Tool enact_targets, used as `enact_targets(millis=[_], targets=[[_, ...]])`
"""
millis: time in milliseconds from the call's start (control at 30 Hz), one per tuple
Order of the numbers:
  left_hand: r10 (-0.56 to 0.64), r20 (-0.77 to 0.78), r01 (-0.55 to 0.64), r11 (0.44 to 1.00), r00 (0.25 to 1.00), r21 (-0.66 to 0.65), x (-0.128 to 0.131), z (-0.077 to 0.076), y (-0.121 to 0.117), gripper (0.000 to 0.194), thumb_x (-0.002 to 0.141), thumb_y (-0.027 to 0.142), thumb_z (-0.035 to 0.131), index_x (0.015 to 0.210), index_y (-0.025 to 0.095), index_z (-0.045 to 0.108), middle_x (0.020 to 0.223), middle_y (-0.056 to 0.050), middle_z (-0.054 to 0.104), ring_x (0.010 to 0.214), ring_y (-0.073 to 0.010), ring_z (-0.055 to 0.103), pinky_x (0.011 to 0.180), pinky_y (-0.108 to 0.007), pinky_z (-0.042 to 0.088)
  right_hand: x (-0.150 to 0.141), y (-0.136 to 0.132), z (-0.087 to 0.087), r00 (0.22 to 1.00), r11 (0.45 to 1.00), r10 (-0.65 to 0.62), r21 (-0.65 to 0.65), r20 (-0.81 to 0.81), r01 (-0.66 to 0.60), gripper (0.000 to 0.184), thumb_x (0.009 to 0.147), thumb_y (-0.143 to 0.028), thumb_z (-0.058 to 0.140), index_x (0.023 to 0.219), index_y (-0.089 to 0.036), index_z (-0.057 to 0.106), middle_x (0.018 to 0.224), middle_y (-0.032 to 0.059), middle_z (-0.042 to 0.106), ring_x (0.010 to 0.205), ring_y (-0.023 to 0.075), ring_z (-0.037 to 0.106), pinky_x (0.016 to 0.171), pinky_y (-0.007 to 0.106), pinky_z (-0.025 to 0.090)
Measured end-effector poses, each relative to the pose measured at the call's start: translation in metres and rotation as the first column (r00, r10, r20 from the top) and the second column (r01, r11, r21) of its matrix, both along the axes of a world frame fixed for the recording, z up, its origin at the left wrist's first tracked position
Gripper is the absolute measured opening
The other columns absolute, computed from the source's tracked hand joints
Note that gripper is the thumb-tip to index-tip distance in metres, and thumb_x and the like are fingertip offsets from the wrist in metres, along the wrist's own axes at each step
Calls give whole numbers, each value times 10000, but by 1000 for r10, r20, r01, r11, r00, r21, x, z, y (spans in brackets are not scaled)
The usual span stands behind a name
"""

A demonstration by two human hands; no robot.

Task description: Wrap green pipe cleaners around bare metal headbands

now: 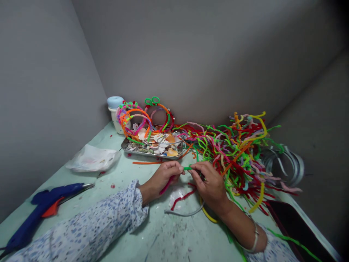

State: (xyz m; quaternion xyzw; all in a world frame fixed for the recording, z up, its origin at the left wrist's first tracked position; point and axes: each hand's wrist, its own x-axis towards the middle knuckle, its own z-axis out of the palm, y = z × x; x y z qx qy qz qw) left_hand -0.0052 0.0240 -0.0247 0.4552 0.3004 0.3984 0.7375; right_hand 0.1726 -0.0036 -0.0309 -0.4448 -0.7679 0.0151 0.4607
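Observation:
Between the fingertips of both my hands is a short green pipe cleaner [187, 168]. My left hand [165, 178] pinches its left end, and a dark pink pipe cleaner [167, 185] pokes out along that palm. Pinching the green piece from the other side is my right hand [209, 185], with a bracelet on its wrist. Just below the hands, a red bent pipe cleaner [183, 199] and a thin grey curved strip [185, 214] lie on the table. The strip's right end runs under my right hand, so I cannot tell whether it is held.
A metal tray [152, 155] of shells holds several fuzzy colourful headbands [136, 112]. Right of it sprawls a pile of pipe cleaners [231, 153], beside grey metal-looking bands [294, 165] and a dark phone-like slab [297, 229]. Leftward are a blue glue gun [43, 207], plastic bag [92, 159] and lidded bottle [116, 112].

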Motion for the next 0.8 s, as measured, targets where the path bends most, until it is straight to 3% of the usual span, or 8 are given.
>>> enact_targets(millis=[300,567,700,800], targets=[[-31,19,31,999,999,-15,-1,-2,1,159,776,246,650,690,139,570,503,71,365,450,-46,255,447,-194,196,0,1,-1,999,990,-8,-141,39,13,100,919,-219,500,897,-185,592,846,52,604,789,185,588,713,306,452],[-30,2,30,999,1000,16,-2,-3,4,168,788,257,643,692,144,564,509,66,374,451,-55,262,446,-212,192,0,0,9,966,915,0,-389,-257,-103,225,925,-346,495,850,-184,633,762,18,573,683,153,549,629,271,429],[-41,-12,41,999,999,12,-2,-3,4,169,784,267,640,696,143,566,514,66,373,453,-56,261,446,-213,186,2,3,7,951,876,-14,-463,-309,-138,271,923,-383,488,807,-181,627,708,3,539,651,151,520,610,271,409],[-33,-25,34,999,999,17,-2,-2,3,172,770,269,643,687,145,559,509,65,374,457,-58,263,451,-212,192,3,5,6,957,878,-6,-460,-290,-134,268,928,-378,482,794,-186,612,712,2,533,676,156,520,628,275,407]])
